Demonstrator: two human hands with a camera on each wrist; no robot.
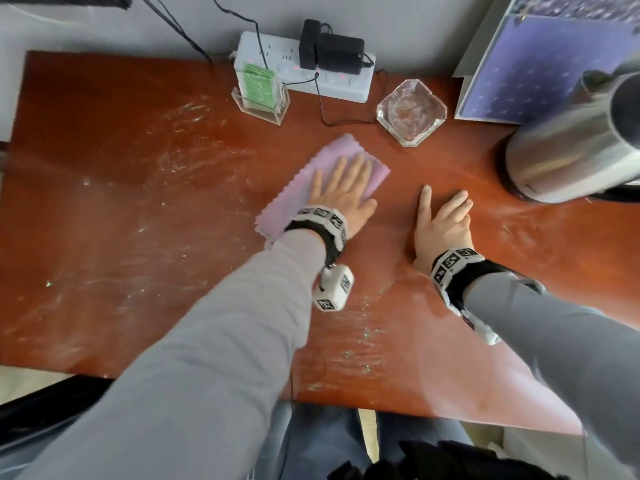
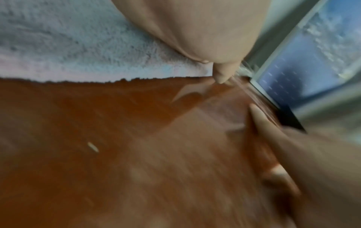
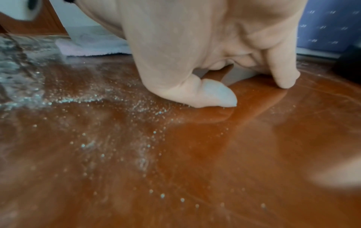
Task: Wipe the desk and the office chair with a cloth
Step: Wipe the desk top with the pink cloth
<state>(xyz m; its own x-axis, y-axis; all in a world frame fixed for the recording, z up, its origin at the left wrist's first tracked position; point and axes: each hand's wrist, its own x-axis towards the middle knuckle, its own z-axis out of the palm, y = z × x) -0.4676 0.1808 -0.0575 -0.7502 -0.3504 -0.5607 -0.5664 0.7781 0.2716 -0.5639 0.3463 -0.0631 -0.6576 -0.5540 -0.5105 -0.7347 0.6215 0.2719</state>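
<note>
Smearing pale dust across reddish desk (image 1: 138, 237): left hand (image 1: 341, 188) flat on cloth (image 1: 304, 174), right hand (image 1: 441, 223) flat beside it.

A pale grey wall (image 1: 104, 26) rises behind the furniture, with beige floor (image 1: 31, 379) showing lower left.

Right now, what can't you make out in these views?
- Office chair: not clearly in any view.
- Kettle: top cut off by the head view's right edge.
- Cloth: partly hidden under the left hand.
- Left wrist view: motion-blurred.
- Right hand: palm contact with the desk unclear.
</note>
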